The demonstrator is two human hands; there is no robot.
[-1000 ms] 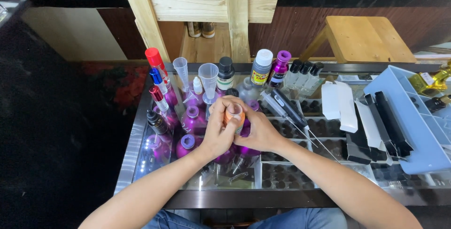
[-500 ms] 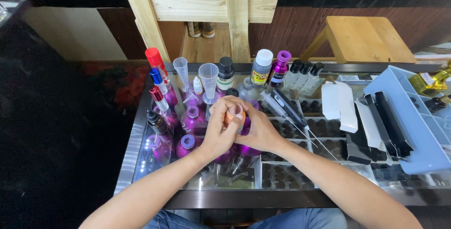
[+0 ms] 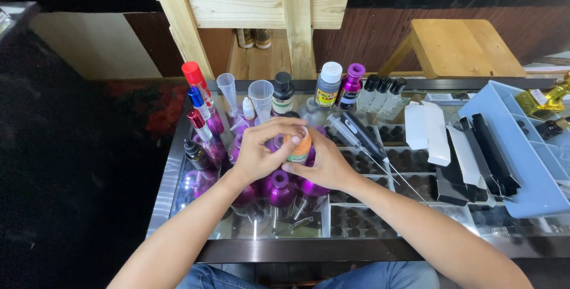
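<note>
- Centre of the frame: a small orange bottle [image 3: 298, 148] is up off the tabletop [image 3: 178, 164], clamped in the right hand [image 3: 323, 167] from below and behind.
- The left hand [image 3: 258, 152] is curled over the top, fingers closed on the cap end; whether the cap is tight or loose, I cannot tell.
- Risk here: the bottle hangs right over the purple flasks [image 3: 279, 185]. If the cap comes free with a jerk, I'd expect whatever is inside to slop onto the flasks and the glass.
- Its contents are hidden by the label and the fingers.
- Second risk: the left wrist sits just above the flask necks, and a twist of the elbow could knock one over into its neighbours.
- Upper left of centre, two clear measuring cups [image 3: 261, 96] stand upright and look empty; they seem light enough to tip at a brush from the left hand.
- Beside them, red- and blue-capped spray bottles [image 3: 199, 96] lean along the left edge.
- Behind, a black-capped bottle [image 3: 283, 93], a grey bottle [image 3: 327, 84] and a purple bottle [image 3: 351, 84], all capped.
- Right of centre, a black tool with a long needle [image 3: 362, 137] lies just beside the right hand, so a sideways sweep could catch it.
- Far right, a pale blue tray [image 3: 522, 164] holds black and white boxes.
</note>
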